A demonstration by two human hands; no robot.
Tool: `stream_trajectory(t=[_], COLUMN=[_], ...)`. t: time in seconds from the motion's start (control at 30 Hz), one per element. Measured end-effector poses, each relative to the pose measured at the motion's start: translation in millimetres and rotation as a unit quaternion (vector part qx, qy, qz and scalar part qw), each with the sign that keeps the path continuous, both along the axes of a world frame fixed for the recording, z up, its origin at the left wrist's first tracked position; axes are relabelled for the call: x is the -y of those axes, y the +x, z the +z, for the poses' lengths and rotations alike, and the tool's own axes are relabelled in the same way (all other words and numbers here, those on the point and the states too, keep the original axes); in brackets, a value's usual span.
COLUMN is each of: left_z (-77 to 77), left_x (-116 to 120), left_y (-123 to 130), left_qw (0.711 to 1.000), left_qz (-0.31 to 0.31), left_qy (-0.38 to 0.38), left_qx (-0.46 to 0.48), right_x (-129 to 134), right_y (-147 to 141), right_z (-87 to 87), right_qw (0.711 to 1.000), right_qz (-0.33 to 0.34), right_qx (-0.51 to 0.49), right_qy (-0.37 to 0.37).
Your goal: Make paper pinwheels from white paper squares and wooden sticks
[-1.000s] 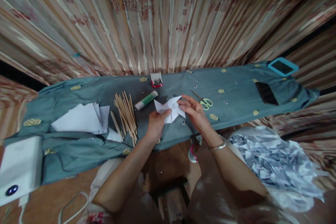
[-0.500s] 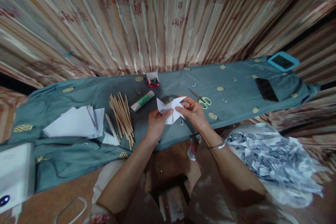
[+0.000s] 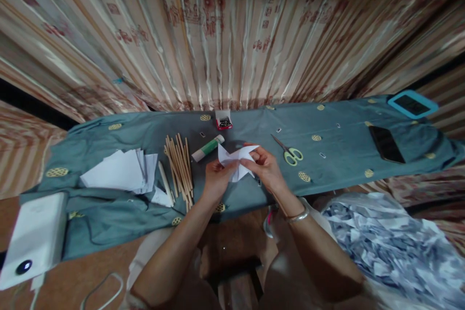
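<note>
A white paper pinwheel (image 3: 237, 155) with pointed, folded blades is held up over the front half of the table. My left hand (image 3: 217, 180) grips its left side, the thumb pressed towards the middle. On the other side my right hand (image 3: 268, 170) pinches a blade between thumb and fingers. Part of the paper is hidden behind the fingers. Just beyond the left hand lies a green and white glue stick (image 3: 208, 148). Scissors with light green handles (image 3: 292, 156) rest to the right of the right hand.
Thin wooden sticks (image 3: 179, 167) lie left of my hands, beside a stack of white paper (image 3: 114, 172). An open red box (image 3: 224, 122) holds small metal pieces. A phone (image 3: 387, 144), a blue-framed device (image 3: 413, 104), a white device (image 3: 34, 237) and a bag of paper scraps (image 3: 395, 242) stand around.
The view has shifted, so the table's things appear further right and slightly lower. Both hands keep hold of the paper pinwheel, and the left thumb has moved a little over its centre.
</note>
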State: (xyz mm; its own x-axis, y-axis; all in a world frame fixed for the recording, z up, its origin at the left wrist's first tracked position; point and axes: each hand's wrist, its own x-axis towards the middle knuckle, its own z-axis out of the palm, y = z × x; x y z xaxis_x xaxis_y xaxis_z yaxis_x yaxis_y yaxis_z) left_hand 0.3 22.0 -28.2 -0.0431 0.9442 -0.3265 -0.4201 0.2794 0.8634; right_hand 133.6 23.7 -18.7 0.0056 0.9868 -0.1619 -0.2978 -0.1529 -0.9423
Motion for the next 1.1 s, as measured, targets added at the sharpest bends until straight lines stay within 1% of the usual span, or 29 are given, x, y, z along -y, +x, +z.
stream_trajectory(t=[0.1, 0.2, 0.3, 0.33, 0.4, 0.47, 0.53, 0.63, 0.7, 0.77, 0.8, 0.83, 0.87, 0.9, 0.97, 1.03, 1.1], left_z=[4.2, 7.9, 9.8, 10.1, 10.2, 10.6, 12.5, 18.9, 24.8, 30.5, 33.0, 34.9, 36.5, 37.6, 38.9, 39.7, 40.4], left_x=[-4, -7, -10, -11, -13, -17, -21, -27, -29, -30, -30, -30, -30, -30, -31, -32, -33], left_y=[-5, -10, -14, -15, -18, -23, -30, -44, -53, -61, -64, -66, -68, -70, -74, -77, -79], left_qw=[0.999, 0.999, 0.998, 0.998, 0.997, 0.995, 0.993, 0.987, 0.983, 0.977, 0.975, 0.974, 0.973, 0.973, 0.974, 0.973, 0.971], left_qz=[0.022, 0.037, 0.051, 0.057, 0.066, 0.076, 0.101, 0.139, 0.162, 0.187, 0.196, 0.203, 0.205, 0.206, 0.206, 0.212, 0.218], left_qy=[0.021, 0.027, 0.026, 0.027, 0.032, 0.037, 0.043, 0.054, 0.069, 0.079, 0.081, 0.08, 0.077, 0.075, 0.074, 0.078, 0.084], left_qx=[0.009, 0.014, 0.025, 0.029, 0.038, 0.045, 0.05, 0.052, 0.055, 0.064, 0.068, 0.07, 0.069, 0.065, 0.057, 0.054, 0.054], right_x=[-4, -11, -19, -21, -24, -25, -26, -31, -41, -56, -65, -75, -85, -96, -115, -131, -142], right_y=[-9, -16, -21, -22, -24, -25, -27, -31, -32, -30, -28, -26, -23, -21, -17, -17, -19], right_z=[5.2, 6.0, 0.1, -2.6, -7.6, -11.3, -13.2, -14.3, -15.0, -15.8, -16.3, -16.8, -17.3, -18.0, -20.1, -23.6, -28.7], right_qw=[1.0, 0.999, 0.994, 0.992, 0.991, 0.993, 0.994, 0.996, 0.997, 0.993, 0.986, 0.972, 0.947, 0.915, 0.851, 0.805, 0.776], right_qz=[0.007, -0.023, -0.081, -0.093, -0.095, -0.087, -0.082, -0.081, -0.077, -0.071, -0.069, -0.068, -0.069, -0.064, -0.061, -0.036, -0.014], right_qx=[-0.002, -0.018, -0.07, -0.084, -0.093, -0.082, -0.066, -0.038, -0.001, 0.07, 0.121, 0.189, 0.272, 0.352, 0.475, 0.551, 0.587], right_qy=[0.01, 0.022, 0.014, 0.003, -0.02, -0.024, -0.013, 0.0, 0.02, 0.065, 0.094, 0.123, 0.156, 0.188, 0.217, 0.218, 0.229])
